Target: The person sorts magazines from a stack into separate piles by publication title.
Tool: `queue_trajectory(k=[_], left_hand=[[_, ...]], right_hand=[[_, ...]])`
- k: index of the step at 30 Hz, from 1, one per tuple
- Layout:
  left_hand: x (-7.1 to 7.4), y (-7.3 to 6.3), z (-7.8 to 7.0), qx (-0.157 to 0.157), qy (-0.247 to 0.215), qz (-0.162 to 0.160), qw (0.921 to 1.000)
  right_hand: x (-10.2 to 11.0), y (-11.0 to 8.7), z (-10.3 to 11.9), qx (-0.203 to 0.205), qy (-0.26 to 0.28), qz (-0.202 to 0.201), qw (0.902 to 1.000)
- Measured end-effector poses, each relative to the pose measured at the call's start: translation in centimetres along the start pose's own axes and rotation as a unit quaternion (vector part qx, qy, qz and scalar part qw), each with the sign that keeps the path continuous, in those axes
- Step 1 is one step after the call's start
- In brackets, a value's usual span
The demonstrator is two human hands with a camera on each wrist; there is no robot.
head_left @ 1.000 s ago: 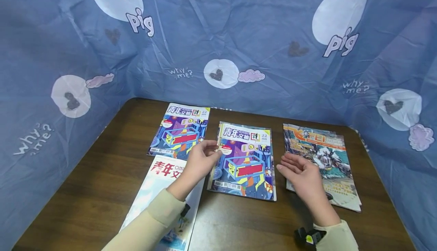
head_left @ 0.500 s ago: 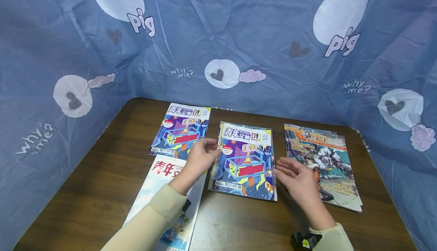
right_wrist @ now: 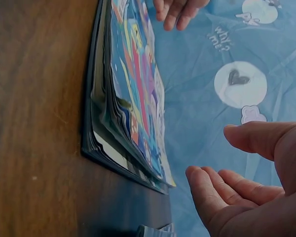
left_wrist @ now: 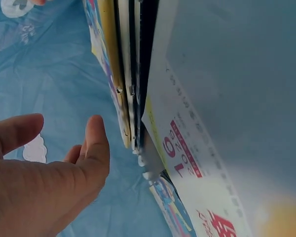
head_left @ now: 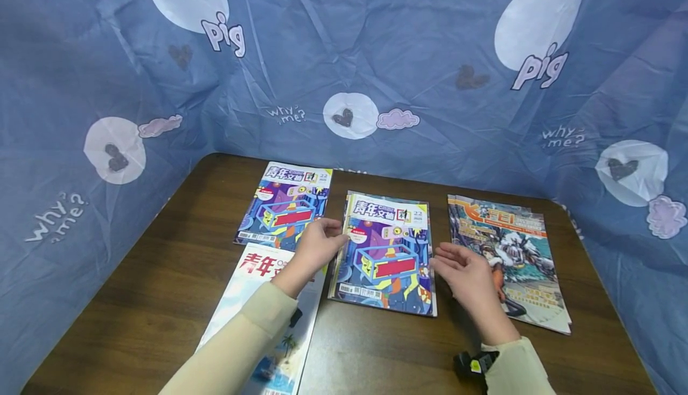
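A stack of magazines [head_left: 387,263] with a purple and blue cover on top lies mid-table. My left hand [head_left: 317,248] hovers by its left edge, thumb and fingers apart. In the left wrist view that hand [left_wrist: 54,182] holds nothing, and the spines [left_wrist: 124,74] run beside it, a small gap away. On the stack's other side is my right hand [head_left: 473,281], fingertips close to the right edge. From the right wrist, the stack's page edges [right_wrist: 121,123] show slightly uneven, and the relaxed fingers [right_wrist: 207,192] are apart from them.
Behind my left hand lies another purple magazine [head_left: 285,204]. A pale blue magazine [head_left: 231,305] lies nearer, partly under my left forearm. At the right is a slightly fanned pile of magazines [head_left: 521,251]. Blue printed cloth [head_left: 355,36] walls the table's [head_left: 134,299] back and sides.
My right hand has shifted left, away from the right pile and up to the middle stack's right edge. The left hand has stayed nearly still, and the magazines lie as before.
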State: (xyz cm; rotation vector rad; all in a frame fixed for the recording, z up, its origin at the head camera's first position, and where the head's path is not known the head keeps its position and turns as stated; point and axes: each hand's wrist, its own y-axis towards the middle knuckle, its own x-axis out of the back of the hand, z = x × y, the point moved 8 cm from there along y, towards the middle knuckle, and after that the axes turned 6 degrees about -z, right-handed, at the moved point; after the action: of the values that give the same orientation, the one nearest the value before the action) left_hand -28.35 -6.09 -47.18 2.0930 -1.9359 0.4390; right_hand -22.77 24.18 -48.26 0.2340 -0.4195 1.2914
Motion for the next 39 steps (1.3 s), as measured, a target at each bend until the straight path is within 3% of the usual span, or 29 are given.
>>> queue_trajectory(k=[11,26,36,39], left_hand=[[-1.3,0.9,0.7,0.041,0.022,0.025,0.9986],[-1.7,1.8,1.8,0.082,0.053,0.03,0.9948],[-2.0,2.1,2.5,0.124,-0.006,0.042,0.9914],[-2.1,2.1,2.5,0.135,0.002,0.042,0.9899]], right_hand=[[-1.1,2.0,-0.8,-0.038,-0.014,0.001,0.9992],[-1.8,3.0,-1.5,-0.059,-0.019,-0.003,0.9981],[-2.1,2.9,-1.7,-0.064,-0.023,-0.001,0.9977],[-2.1,2.9,-1.8,-0.068,-0.021,-0.003,0.9975]])
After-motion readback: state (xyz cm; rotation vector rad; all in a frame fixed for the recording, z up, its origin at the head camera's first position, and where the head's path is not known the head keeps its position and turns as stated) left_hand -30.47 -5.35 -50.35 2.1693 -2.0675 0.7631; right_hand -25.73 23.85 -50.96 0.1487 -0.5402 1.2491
